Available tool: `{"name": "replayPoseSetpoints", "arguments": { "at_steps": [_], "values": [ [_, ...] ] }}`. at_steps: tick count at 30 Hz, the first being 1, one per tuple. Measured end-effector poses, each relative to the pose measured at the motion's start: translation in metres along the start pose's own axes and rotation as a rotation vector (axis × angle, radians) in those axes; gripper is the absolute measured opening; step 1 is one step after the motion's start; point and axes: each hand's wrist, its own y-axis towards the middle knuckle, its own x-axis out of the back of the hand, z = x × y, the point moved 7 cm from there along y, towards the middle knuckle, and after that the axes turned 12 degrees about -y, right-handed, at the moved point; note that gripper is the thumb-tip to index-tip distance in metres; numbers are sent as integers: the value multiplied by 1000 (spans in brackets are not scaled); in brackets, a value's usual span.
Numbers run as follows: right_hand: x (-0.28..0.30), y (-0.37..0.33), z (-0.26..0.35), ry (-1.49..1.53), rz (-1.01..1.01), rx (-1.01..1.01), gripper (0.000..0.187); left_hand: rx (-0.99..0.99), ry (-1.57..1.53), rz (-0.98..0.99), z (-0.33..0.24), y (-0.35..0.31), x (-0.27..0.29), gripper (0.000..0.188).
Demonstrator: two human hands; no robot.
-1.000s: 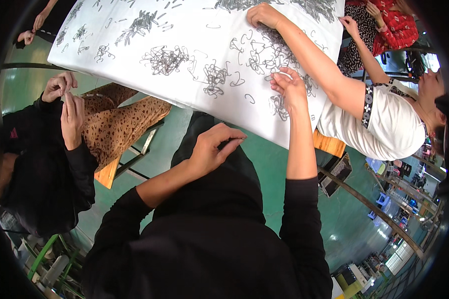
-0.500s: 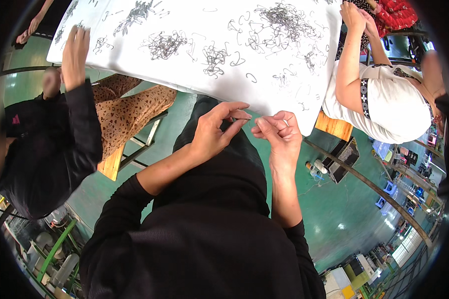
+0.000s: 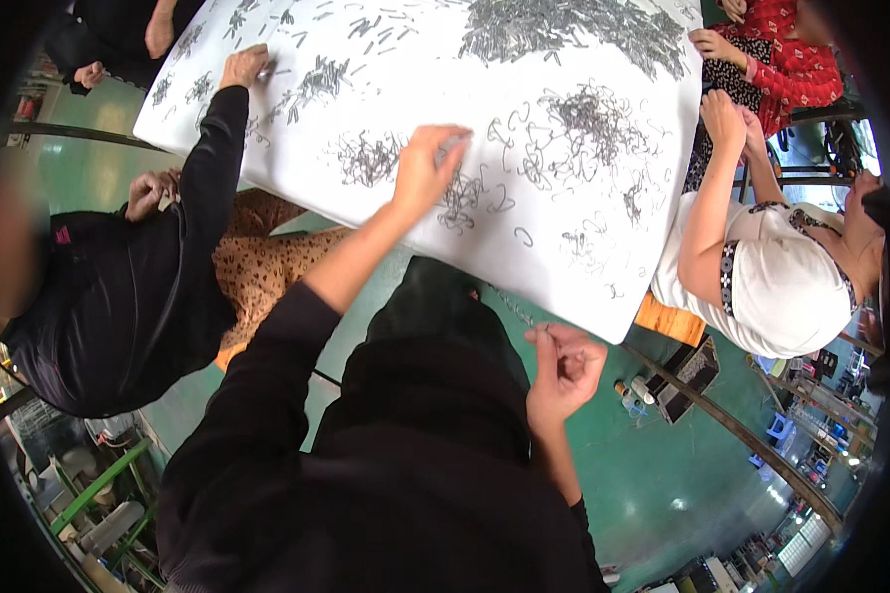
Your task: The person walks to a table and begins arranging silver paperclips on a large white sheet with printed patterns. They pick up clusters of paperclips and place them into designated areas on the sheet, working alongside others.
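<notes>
My left hand (image 3: pixel 430 170) is over the white table, fingers stretched and thumb apart, beside a small heap of curved dark wire hooks (image 3: pixel 460 203). Nothing shows clearly between its fingers. Below the table's near edge, my right hand (image 3: pixel 567 371) is closed in a pinch, thumb against the curled fingers. Whatever is in that pinch is too small to make out. A larger tangle of hooks (image 3: pixel 593 119) lies farther right on the table, and another heap (image 3: pixel 366 158) lies left of my left hand.
Short dark strips (image 3: pixel 554 30) are piled at the far side of the white table (image 3: pixel 316 203). At the left a person in black (image 3: pixel 119 287) reaches onto it; a person in white (image 3: pixel 786 272) sits at the right. A dark crate (image 3: pixel 689 381) stands on the green floor.
My hands have come apart: the left moved forward over the table, the right moved back toward me. More of the table's far side now shows. The left neighbour's arm has shifted.
</notes>
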Motion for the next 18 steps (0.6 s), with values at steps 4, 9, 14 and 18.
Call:
{"name": "replayPoseSetpoints", "arguments": {
  "at_steps": [4,9,14,18],
  "values": [
    [-2,-1,-1,-44,9,22,28,-103,254,-56,68,97,-6,18],
    [-5,-5,-3,-59,20,-6,25,-212,638,103,101,143,-27,18],
    [-4,-5,-4,-98,-3,-12,23,-273,851,264,101,158,-38,14],
    [-5,-3,-6,-125,-10,5,22,-45,513,105,75,139,-23,15]
  ]
}}
